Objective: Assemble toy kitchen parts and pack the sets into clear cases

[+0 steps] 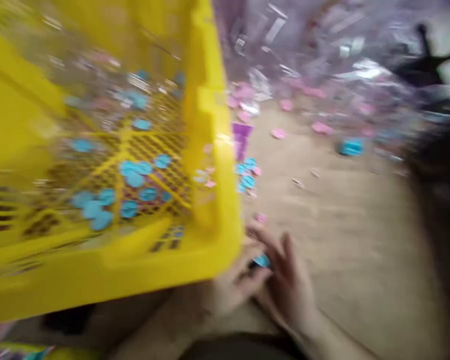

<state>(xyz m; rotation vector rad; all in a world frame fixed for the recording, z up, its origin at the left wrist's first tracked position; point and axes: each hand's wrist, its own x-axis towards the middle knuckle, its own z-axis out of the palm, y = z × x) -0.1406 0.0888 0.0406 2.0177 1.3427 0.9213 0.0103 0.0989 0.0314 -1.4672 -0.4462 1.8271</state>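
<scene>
By the near edge of the table (360, 240), the left hand (234, 285) pinches a blue piece (261, 260); the right hand (290, 287) touches it, its grip unclear.

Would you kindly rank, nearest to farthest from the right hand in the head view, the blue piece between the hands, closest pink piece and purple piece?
1. Blue piece: left of the right hand.
2. Pink piece: just beyond, upper left.
3. Purple piece: farther up, beside the yellow basket.
</scene>
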